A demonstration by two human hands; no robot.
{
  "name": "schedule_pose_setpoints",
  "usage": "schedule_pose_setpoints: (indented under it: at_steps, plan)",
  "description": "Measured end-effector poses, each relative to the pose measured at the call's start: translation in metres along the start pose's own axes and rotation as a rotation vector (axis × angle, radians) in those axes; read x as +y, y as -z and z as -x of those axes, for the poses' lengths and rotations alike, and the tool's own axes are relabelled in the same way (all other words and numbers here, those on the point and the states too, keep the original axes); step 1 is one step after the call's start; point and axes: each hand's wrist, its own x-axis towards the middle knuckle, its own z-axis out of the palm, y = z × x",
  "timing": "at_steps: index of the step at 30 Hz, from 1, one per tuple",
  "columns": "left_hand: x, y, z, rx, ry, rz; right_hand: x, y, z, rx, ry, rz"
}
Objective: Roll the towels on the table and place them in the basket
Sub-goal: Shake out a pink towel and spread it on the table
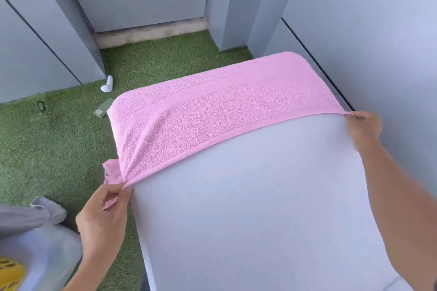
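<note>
While we are pinching the near corners of the one pink towel (212, 111), left hand (104, 215) and right hand (365, 125) each holding a corner in its grip, it is lying across the far end of the white table (248, 208). We are judging that even tension and a straight near edge are helping the roll start square. We are counting one towel and no basket in view.

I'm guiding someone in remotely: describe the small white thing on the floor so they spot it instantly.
Start at the white table with the pink towel. Look past its far left corner onto the green turf, near the grey wall. The white object stands beyond a flat green one.
</note>
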Motion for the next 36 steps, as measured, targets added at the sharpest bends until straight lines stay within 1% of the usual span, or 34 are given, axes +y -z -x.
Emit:
schedule_pose_setpoints:
  at_steps: [4, 7, 12, 18, 22, 25, 28, 32, 36]
  plan:
    - [-0.01, 0.003, 0.053, 0.036, -0.047, 0.01, 0.04, 0.042, 0.031, 0.001, -0.003, 0.036]
    - [-0.017, 0.006, 0.092, 0.031, -0.075, 0.0, 0.068, 0.069, 0.052, -0.002, -0.01, 0.039]
    - [-0.041, 0.013, 0.155, 0.037, -0.061, 0.018, 0.107, 0.111, 0.083, -0.01, -0.015, 0.071]
    - [-0.06, 0.015, 0.244, 0.103, -0.149, 0.032, 0.163, 0.155, 0.111, -0.029, 0.009, 0.074]
    - [-0.083, 0.019, 0.304, 0.117, -0.131, 0.03, 0.201, 0.188, 0.135, -0.034, 0.03, 0.023]
    - [-0.096, 0.021, 0.348, 0.132, -0.15, 0.035, 0.234, 0.212, 0.15, -0.029, 0.047, -0.023]
    - [-0.106, 0.026, 0.388, 0.129, -0.141, 0.035, 0.268, 0.233, 0.163, -0.04, 0.068, -0.015]
    - [-0.122, 0.031, 0.444, 0.121, -0.142, 0.031, 0.31, 0.267, 0.185, -0.032, 0.036, -0.021]
    - [-0.143, 0.036, 0.504, 0.151, -0.166, 0.031, 0.348, 0.299, 0.212, -0.025, 0.016, -0.001]
